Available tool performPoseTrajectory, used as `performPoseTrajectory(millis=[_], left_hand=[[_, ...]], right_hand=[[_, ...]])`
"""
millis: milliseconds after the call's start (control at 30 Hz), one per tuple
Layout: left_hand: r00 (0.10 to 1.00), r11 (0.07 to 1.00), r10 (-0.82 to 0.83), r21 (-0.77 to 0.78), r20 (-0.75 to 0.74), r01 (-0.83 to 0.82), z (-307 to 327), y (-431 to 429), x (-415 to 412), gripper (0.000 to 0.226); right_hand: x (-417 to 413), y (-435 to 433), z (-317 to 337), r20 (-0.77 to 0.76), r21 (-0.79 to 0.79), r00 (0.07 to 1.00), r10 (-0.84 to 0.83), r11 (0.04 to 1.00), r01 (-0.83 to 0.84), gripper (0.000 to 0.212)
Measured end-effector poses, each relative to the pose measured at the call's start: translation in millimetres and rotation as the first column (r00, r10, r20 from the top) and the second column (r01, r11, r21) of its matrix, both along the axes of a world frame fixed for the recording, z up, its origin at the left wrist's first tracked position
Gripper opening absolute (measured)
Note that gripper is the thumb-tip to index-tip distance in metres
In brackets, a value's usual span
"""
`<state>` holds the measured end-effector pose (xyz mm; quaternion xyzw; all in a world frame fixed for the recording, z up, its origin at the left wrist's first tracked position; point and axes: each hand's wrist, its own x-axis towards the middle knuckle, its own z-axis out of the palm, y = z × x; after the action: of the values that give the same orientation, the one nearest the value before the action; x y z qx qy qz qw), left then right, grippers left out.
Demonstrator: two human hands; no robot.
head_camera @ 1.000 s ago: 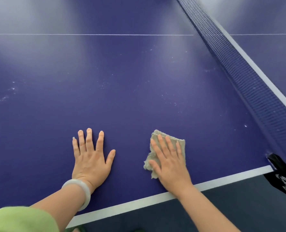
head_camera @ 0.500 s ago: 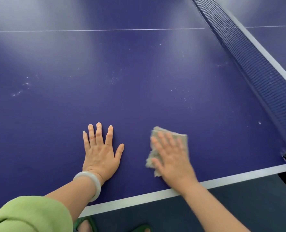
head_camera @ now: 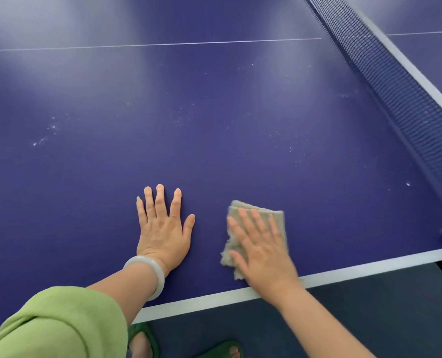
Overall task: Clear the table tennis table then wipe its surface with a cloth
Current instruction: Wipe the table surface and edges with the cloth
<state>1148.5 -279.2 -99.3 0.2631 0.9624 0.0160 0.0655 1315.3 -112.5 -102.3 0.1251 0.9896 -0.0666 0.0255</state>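
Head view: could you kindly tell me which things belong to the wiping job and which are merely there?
Job: table; cloth; right hand pressing the cloth flat; left hand flat on the table; specks on the table.
Merely there: net; bracelet; sleeve; sandals.

1. Table tennis table: deep blue-violet top with pale glare streaks.
2. Edge line just below the cloth: broad, white. Centre line far above the cloth: thin, white.
3. Specks scattered above and to the left of the cloth: white.
4. Cloth: grey-beige, plain.
5. Net right of the cloth: dark blue mesh, white top band.
6. Bangle left of the cloth: milky white-green.
7. Sleeve: light green. Sandals: darker green.
8. Floor: dark grey-blue.
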Motion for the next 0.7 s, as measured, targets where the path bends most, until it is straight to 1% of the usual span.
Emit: performPoseTrajectory(millis=[33,67,100,133,167,200,233,267,300,333,367,400,433,467,500,533,567,600,633,700], left_hand=[[1.000,1.000,0.000,-0.004,-0.001,0.000,-0.2,-0.1,0.2,0.069],[1.000,1.000,-0.003,-0.014,-0.004,0.003,-0.4,0.0,0.4,0.070],[1.000,1.000,-0.005,-0.024,-0.007,0.005,-0.8,0.2,0.4,0.071],[1.000,1.000,-0.006,-0.031,-0.006,0.005,-0.9,0.3,0.1,0.072],[1.000,0.999,-0.004,-0.033,-0.003,0.004,-0.8,0.5,-0.2,0.072],[1.000,0.999,-0.002,-0.036,-0.002,0.002,-0.6,0.8,-0.2,0.073],[1.000,0.999,0.000,-0.039,-0.004,0.000,-0.3,1.0,0.1,0.073],[1.000,0.999,0.001,-0.042,-0.007,-0.001,0.1,1.0,0.4,0.073],[1.000,0.999,0.002,-0.042,-0.007,-0.002,0.4,1.0,0.4,0.073],[1.000,0.999,0.002,-0.039,-0.004,-0.003,0.6,1.0,0.3,0.073],[1.000,0.999,0.002,-0.035,-0.002,-0.002,0.8,1.0,0.0,0.072],[1.000,1.000,-0.001,-0.031,0.001,0.001,0.9,0.7,-0.4,0.072],[1.000,1.000,-0.004,-0.030,0.004,0.004,0.9,0.5,-0.6,0.072],[1.000,1.000,-0.005,-0.029,0.007,0.005,0.7,0.3,-0.5,0.072],[1.000,1.000,-0.005,-0.029,0.008,0.005,0.4,0.1,-0.5,0.071],[1.000,1.000,-0.003,-0.030,0.009,0.003,0.3,-0.2,-0.6,0.071],[1.000,1.000,-0.002,-0.030,0.009,0.002,0.2,-0.4,-0.5,0.071],[1.000,1.000,-0.001,-0.025,0.008,0.002,0.1,-0.2,-0.6,0.070],[1.000,1.000,-0.001,-0.022,0.006,0.001,0.2,0.2,-0.7,0.069],[1.000,1.000,0.003,-0.027,0.012,-0.002,0.9,0.9,-0.6,0.072]], right_hand=[[15.3,18.5,-1.7,0.000,0.021,0.997,-0.082,0.996,0.082,0.066],[30.2,39.0,-1.9,0.003,0.044,0.973,-0.231,0.972,0.231,0.066],[43.0,57.6,-0.6,0.006,0.050,0.908,-0.419,0.907,0.419,0.068],[51.1,69.7,1.7,0.015,0.043,0.811,-0.585,0.810,0.584,0.069],[53.1,73.1,3.7,0.031,0.042,0.714,-0.700,0.715,0.698,0.071],[47.7,67.4,5.5,0.038,0.038,0.645,-0.764,0.646,0.763,0.071],[37.1,53.6,7.5,0.034,0.020,0.620,-0.784,0.621,0.784,0.071],[24.0,34.5,9.9,0.019,0.005,0.648,-0.762,0.648,0.762,0.070],[10.3,11.9,10.7,-0.008,-0.002,0.712,-0.702,0.712,0.703,0.069],[-1.9,-13.6,9.5,-0.028,0.003,0.798,-0.603,0.798,0.603,0.067],[-10.6,-39.1,7.2,-0.025,0.020,0.886,-0.464,0.885,0.464,0.066],[-15.0,-60.6,6.4,-0.012,0.026,0.951,-0.310,0.950,0.310,0.066],[-14.5,-73.0,5.0,-0.006,0.022,0.984,-0.176,0.984,0.176,0.066],[-10.4,-74.0,2.5,-0.011,0.013,0.996,-0.086,0.996,0.086,0.066],[-4.0,-64.7,0.9,-0.021,0.004,0.999,-0.044,0.999,0.044,0.066],[4.1,-49.0,0.4,-0.028,0.002,0.998,-0.055,0.998,0.055,0.066],[13.5,-29.4,-0.1,-0.027,0.013,0.993,-0.112,0.994,0.112,0.065],[23.1,-6.1,-0.5,-0.031,0.034,0.978,-0.206,0.978,0.207,0.065],[31.2,20.2,-0.3,-0.024,0.043,0.946,-0.325,0.945,0.325,0.065],[41.0,65.9,1.9,0.006,0.026,0.843,-0.538,0.843,0.537,0.068]])
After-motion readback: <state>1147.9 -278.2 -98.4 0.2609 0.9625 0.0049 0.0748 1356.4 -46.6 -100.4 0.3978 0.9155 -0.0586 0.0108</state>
